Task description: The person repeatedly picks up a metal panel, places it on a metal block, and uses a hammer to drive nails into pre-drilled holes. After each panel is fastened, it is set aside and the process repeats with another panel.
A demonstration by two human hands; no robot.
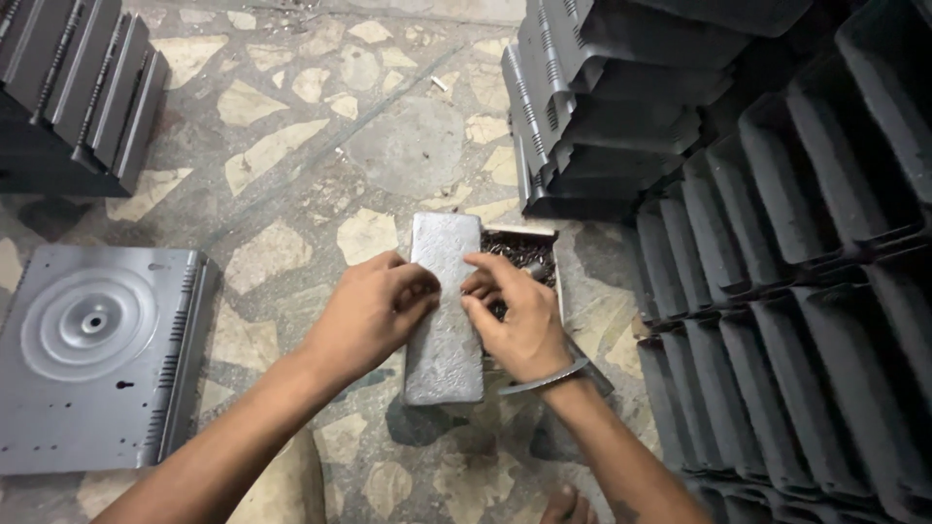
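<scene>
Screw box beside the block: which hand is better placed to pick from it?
Right hand, probably: it hovers at the edge of the box, while the left hand sits on the block's far side.

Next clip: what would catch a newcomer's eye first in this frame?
Probably the two bare hands meeting at centre, the left hand and right hand pinching something too small to make out over a grey metal block on the stone floor. Next, the rows of dark pressed metal panels stacked along the right, and the flat grey plate with a round embossed centre at left.
</scene>
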